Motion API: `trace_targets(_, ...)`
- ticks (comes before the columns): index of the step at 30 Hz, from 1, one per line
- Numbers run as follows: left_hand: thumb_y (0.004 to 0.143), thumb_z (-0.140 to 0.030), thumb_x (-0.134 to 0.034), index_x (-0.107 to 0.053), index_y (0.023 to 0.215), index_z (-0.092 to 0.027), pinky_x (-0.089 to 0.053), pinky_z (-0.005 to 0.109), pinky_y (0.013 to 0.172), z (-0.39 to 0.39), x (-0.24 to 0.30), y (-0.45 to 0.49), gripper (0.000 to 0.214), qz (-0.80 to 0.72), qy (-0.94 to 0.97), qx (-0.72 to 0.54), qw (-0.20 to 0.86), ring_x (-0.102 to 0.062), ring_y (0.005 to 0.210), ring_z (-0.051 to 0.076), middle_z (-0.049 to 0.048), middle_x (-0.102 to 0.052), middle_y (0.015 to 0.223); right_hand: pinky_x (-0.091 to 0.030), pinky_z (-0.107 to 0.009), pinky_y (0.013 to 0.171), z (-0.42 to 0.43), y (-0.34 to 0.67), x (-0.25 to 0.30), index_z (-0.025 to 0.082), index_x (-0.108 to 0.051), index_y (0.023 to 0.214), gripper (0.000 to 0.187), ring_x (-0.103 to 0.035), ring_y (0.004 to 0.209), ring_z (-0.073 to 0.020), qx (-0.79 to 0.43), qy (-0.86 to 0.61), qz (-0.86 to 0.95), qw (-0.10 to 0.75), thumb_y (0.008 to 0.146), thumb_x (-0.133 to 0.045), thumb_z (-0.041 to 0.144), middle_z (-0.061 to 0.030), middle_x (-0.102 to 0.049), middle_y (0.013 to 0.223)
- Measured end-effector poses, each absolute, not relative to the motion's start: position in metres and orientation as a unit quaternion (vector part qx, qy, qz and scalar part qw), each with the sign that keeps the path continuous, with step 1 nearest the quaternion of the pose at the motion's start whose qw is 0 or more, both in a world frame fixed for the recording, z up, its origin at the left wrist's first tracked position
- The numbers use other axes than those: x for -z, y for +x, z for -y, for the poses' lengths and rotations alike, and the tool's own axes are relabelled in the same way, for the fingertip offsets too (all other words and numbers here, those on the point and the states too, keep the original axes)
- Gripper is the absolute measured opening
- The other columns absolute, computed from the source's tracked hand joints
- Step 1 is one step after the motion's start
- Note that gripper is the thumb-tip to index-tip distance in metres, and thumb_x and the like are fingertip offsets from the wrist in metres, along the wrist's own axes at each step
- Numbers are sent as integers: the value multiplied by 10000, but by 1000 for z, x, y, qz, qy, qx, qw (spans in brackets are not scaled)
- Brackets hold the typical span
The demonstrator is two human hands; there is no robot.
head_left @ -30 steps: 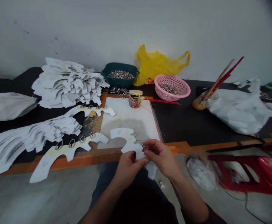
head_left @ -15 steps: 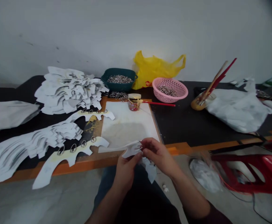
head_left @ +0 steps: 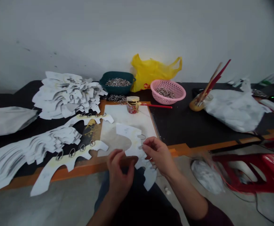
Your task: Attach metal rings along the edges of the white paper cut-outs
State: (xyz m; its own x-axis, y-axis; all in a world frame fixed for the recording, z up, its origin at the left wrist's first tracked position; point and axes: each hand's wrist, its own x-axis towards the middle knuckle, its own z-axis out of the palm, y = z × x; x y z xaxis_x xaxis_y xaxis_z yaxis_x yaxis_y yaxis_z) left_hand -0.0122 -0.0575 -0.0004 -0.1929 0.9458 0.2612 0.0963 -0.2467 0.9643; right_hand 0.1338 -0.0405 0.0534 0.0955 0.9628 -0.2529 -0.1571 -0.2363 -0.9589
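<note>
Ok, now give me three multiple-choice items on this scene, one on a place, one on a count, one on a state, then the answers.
1. Where does the pink plastic basket stand relative to the dark teal tub?
A. To its right
B. To its left
C. Inside it

2. How many metal rings are fixed along the long white card at the table's front edge?
A. Two
B. Three
C. Four

3. What is the right hand doing?
A. Pinching the edge of a white card piece
B. Gripping the small jar
C. Lying flat on the table

1: A, the basket sits right of the tub along the wall.
2: C, four rings stand in a row.
3: A, its fingertips close on the card's edge.
</note>
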Motion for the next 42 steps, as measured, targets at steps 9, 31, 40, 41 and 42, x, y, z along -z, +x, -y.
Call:
trace_targets(9,683,-108,-608,-651,835,-248,-389,367,860,35,-35,-12,211,-395,690,-539,277,-561,881,204,28,-645,864,-459,-240,530,45,137,-79,186,-543,742,188,-527,542,-105,-555,-539,447,450,771,-553,371,23,-559,597)
trace_targets(31,594,-181,-717,-537,927,-181,-464,291,791,43,-24,15,379,-470,293,-535,638,-608,838,149,7,-636,912,-408,-221,597,17,163,-69,167,-626,718,72,-546,633,-114,-477,-537,629,296,734,-576,215,12,-626,660)
trace_targets(40,648,-274,-671,-623,845,-158,-481,276,702,39,-36,16,234,-328,178,-481,793,-619,783,181,57,-666,873,-397,-205,561,10,161,-81,166,-608,721,100,-537,598,-98,-500,-521,610,326,758,-557,244,14,-632,654)
trace_targets(41,633,-282,-686,-631,795,-158,-481,265,654,41,-36,15,212,-346,175,-463,797,-618,712,170,50,-671,802,-398,-206,563,10,160,-80,166,-604,712,98,-540,594,-97,-500,-523,606,330,757,-555,238,14,-633,646)
trace_targets(42,615,-278,-705,-634,754,-157,-475,253,608,43,-36,15,197,-372,177,-445,795,-605,630,151,36,-666,720,-401,-208,570,11,160,-78,165,-601,703,91,-543,596,-98,-495,-525,607,332,753,-557,227,14,-635,642)
